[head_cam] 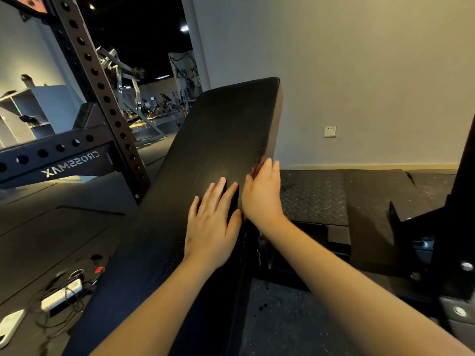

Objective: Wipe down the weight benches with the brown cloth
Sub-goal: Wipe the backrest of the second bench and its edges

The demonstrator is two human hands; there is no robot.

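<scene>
A black padded weight bench (218,129) slopes up and away from me through the middle of the view. My left hand (213,222) lies flat on its top surface with the fingers straight and spread. Just to the right, my right hand (262,196) rests against the pad's right edge, fingers straight, thumb on the top face. A small reddish-brown strip, apparently the brown cloth (259,164), peeks out beside its fingertips; the rest of the cloth is hidden under the hand.
A black perforated rack upright (102,98) and its crossbeam (64,160) stand close on the left. A power strip with tangled cables (61,296) lies on the floor at lower left. Right of the bench are a diamond-plate mat (313,196), another black frame (457,227) and a wall socket (330,131).
</scene>
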